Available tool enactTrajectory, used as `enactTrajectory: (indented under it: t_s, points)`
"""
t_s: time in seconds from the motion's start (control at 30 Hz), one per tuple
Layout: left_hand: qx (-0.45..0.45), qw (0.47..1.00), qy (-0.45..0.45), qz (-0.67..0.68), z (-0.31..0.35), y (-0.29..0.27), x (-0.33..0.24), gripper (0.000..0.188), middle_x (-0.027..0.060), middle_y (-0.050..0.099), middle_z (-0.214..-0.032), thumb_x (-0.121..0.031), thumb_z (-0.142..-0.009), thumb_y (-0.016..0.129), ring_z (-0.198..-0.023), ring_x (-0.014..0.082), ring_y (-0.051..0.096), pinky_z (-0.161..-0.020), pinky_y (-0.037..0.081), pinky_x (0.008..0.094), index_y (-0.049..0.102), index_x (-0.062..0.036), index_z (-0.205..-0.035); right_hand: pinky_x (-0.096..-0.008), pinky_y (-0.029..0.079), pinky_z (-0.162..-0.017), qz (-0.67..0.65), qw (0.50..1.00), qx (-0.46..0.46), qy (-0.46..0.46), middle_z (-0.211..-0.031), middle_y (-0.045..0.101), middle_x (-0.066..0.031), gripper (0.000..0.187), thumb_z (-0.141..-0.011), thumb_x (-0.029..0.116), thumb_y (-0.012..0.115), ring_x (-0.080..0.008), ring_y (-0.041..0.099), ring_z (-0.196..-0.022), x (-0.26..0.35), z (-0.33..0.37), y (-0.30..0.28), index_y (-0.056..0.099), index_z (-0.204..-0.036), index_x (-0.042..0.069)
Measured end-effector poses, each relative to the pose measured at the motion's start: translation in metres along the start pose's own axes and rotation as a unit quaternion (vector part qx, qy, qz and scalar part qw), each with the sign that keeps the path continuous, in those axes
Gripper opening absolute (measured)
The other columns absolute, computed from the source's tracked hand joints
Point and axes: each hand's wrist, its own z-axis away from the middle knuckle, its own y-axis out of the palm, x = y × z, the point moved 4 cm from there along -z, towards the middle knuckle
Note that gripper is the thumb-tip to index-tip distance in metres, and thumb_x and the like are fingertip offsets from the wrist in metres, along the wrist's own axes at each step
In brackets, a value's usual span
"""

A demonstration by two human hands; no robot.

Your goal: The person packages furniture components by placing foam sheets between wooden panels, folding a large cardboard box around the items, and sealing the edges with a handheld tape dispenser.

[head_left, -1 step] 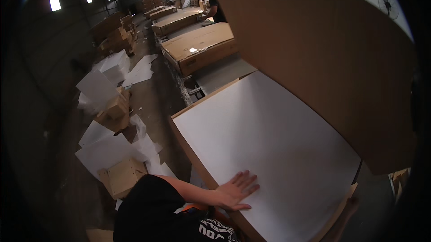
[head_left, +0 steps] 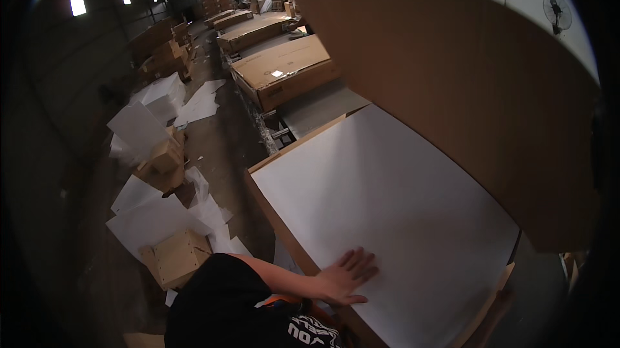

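One spread left hand [head_left: 349, 277] on the white sheet [head_left: 400, 186];
keep palm flat; right hand [head_left: 504, 296] by the carton [head_left: 290, 241], grip unclear.

Left hand [head_left: 347, 278] on sheet [head_left: 400, 199] in carton [head_left: 283, 232], cardboard panel [head_left: 445, 89] right, second carton [head_left: 284, 67] beyond, loose sheets [head_left: 199, 104] on floor [head_left: 223, 144] left

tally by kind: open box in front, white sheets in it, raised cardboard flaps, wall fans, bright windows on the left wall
Open box: 1
White sheet: 1
Raised cardboard flap: 1
Wall fan: 1
Bright windows: 3
Total: 7
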Motion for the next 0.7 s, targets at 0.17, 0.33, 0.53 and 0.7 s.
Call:
enactTrajectory:
  t_s: [0.17, 0.33, 0.53, 0.7]
  points:
    - [-0.018, 0.999, 0.042, -0.017, -0.005, 0.002, 0.014, 0.082, 0.026, 0.02, -0.162, -0.063, -0.097, 0.04, -0.148, 0.0541, 0.016, -0.12, 0.013, 0.0613, 0.032, -0.0061, -0.155, -0.0477, 0.04, -0.108, -0.278, 0.911, 0.051, -0.302, -0.139, 0.055, -0.0185, 0.04, -0.092, 0.016, 0.064, -0.0378, 0.048, -0.132, 0.009, 0.287, -0.123, 0.055, -0.128, 0.0]
    - [-0.086, 0.976, 0.167, 0.106, 0.027, 0.003, 0.058, 0.045, 0.0152, 0.063, -0.128, -0.042, -0.09, 0.064, -0.107, 0.0391, 0.063, -0.089, 0.049, 0.0552, 0.068, -0.0094, -0.119, -0.0593, 0.038, -0.108, -0.137, 0.897, -0.071, -0.414, -0.134, 0.06, -0.0201, 0.044, -0.072, 0.017, 0.083, -0.0462, 0.051, -0.128, 0.072, 0.454, -0.084, 0.067, -0.11, 0.001]
    - [-0.297, 0.756, 0.581, 0.055, 0.066, -0.177, 0.102, 0.073, 0.0149, 0.051, -0.147, -0.037, -0.078, 0.082, -0.136, 0.041, 0.048, -0.114, 0.037, 0.055, 0.052, -0.0133, -0.14, -0.0519, 0.043, -0.11, -0.135, 0.918, -0.111, -0.355, -0.128, 0.065, -0.0115, 0.054, -0.067, 0.017, 0.075, -0.0377, 0.056, -0.127, 0.143, 0.486, -0.082, 0.068, -0.12, 0.006]
    - [0.024, 0.94, 0.341, -0.016, -0.046, -0.248, 0.099, 0.123, 0.0294, 0.02, -0.161, -0.071, -0.072, 0.074, -0.148, 0.0519, 0.016, -0.12, 0.015, 0.0601, 0.021, 0.0018, -0.156, -0.047, 0.044, -0.111, -0.112, 0.92, -0.119, -0.355, -0.128, 0.066, -0.0057, 0.056, -0.065, 0.014, 0.072, -0.0305, 0.057, -0.128, 0.157, 0.491, -0.085, 0.068, -0.121, 0.01]
